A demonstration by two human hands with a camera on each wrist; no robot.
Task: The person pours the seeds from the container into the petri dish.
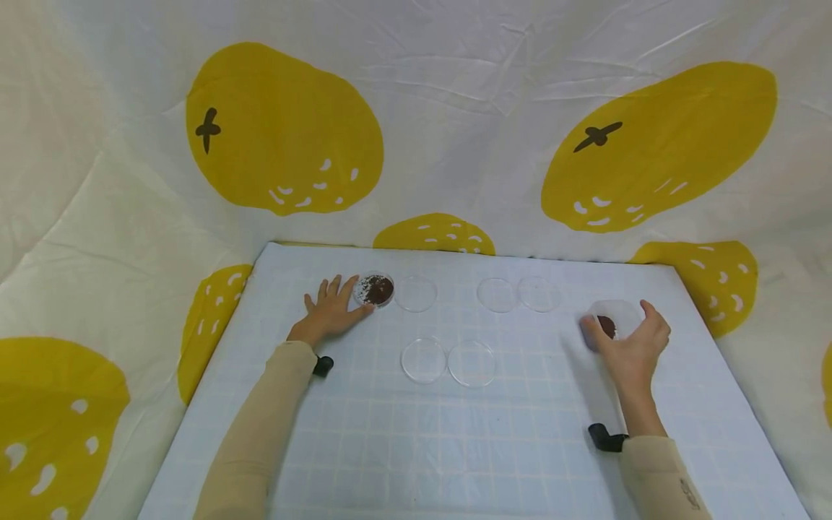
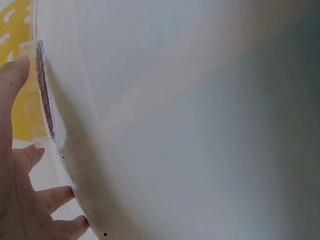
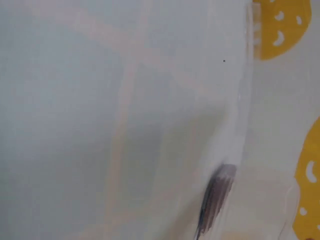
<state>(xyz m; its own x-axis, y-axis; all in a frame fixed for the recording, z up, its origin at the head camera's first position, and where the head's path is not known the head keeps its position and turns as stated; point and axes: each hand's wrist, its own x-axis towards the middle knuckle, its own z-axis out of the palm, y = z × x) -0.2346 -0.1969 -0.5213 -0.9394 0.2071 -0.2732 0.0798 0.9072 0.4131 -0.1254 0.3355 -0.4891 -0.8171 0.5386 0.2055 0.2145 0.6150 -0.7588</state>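
Observation:
On the back left of the table, a clear petri dish has dark brown granules spread unevenly over its bottom. My left hand holds this dish by its rim, thumb and index finger at opposite sides, other fingers spread on the cloth. In the left wrist view the granules form a thin layer inside the dish wall. At the right, my right hand grips a clear plastic container between thumb and fingers. Dark brown material lies in its bottom; the right wrist view shows none of the hand's fingers.
A clear dish lies beside the granule dish. Two more, one next to the other, lie toward the back. Another pair, a left dish and a right dish, lies mid-table. Patterned cloth hangs around the table.

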